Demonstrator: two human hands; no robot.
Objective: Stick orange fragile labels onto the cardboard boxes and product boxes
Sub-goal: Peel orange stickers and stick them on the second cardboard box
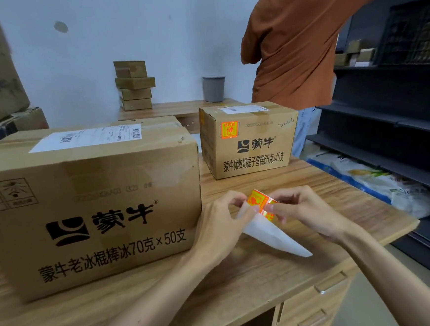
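Right now the left hand (221, 219) pinches the white paper backing (271, 233). The right hand (305, 209) pinches the glossy orange label (259, 201) curling off it, above the wood-grain desk (313, 180). Corrugated big box (90, 198) sits beside; small box (249, 155) bears a square sticker (229, 130).

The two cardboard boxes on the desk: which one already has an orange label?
The smaller box at the back right: an orange label sits above its logo. The larger box shows no orange label on its visible faces.
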